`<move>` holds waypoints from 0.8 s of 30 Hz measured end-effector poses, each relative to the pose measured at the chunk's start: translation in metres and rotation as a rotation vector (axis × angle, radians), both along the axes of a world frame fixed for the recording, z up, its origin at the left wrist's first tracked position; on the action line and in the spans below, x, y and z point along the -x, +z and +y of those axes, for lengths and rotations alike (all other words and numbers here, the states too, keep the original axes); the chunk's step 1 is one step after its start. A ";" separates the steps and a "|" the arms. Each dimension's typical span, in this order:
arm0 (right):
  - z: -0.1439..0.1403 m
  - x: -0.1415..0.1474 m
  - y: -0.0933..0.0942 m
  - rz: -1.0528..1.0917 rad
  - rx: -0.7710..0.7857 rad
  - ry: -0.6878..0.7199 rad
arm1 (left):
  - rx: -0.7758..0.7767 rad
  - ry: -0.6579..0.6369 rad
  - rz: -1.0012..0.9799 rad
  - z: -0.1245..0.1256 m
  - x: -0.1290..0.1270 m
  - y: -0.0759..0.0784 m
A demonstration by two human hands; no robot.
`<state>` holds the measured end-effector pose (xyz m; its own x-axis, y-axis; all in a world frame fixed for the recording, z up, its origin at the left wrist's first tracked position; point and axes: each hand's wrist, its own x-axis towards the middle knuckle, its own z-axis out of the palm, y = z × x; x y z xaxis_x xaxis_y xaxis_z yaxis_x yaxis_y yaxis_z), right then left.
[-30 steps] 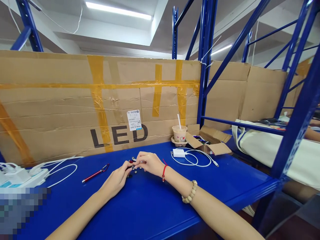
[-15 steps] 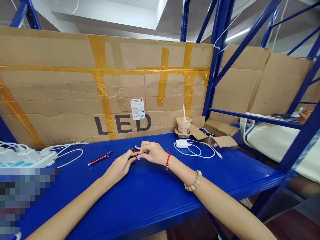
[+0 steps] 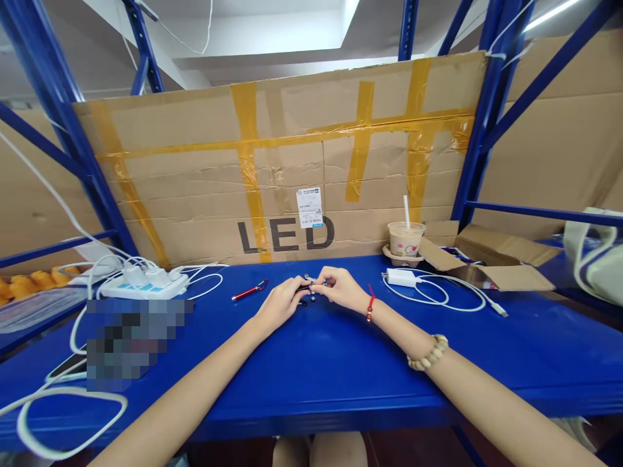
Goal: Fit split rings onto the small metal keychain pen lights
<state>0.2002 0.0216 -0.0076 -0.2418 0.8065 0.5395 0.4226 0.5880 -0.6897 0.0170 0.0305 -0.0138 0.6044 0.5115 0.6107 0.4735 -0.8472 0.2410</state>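
Both hands meet fingertip to fingertip over the blue metal shelf point(image 3: 311, 370): the left hand point(image 3: 278, 305) and the right hand point(image 3: 342, 290) pinch together a small dark and silver metal part point(image 3: 309, 284), too small to see clearly. To the right, a clear plastic cup point(image 3: 405, 239) holds a pale drink and a white straw; the open brown cardboard box point(image 3: 491, 259) has hidden contents.

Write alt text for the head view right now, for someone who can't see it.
Both hands, left hand and right hand, pinch small metal parts together over a blue shelf table. A red pen lies to their left; a white charger, a lidded drink cup and an open cardboard box sit to the right, before cardboard marked LED.
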 end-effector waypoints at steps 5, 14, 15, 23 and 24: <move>-0.003 0.003 0.002 0.059 0.120 0.041 | -0.018 0.027 0.038 -0.007 0.001 0.007; -0.004 0.005 0.005 0.162 0.267 0.056 | -0.162 0.015 0.033 -0.004 0.000 0.003; -0.005 0.004 0.005 0.169 0.279 0.069 | -0.197 0.000 0.015 -0.004 0.000 0.002; -0.011 0.003 0.003 0.175 0.379 0.141 | -0.300 -0.071 0.068 -0.007 0.004 -0.001; -0.012 0.003 0.003 0.178 0.390 0.144 | -0.294 -0.067 0.071 -0.007 0.003 0.000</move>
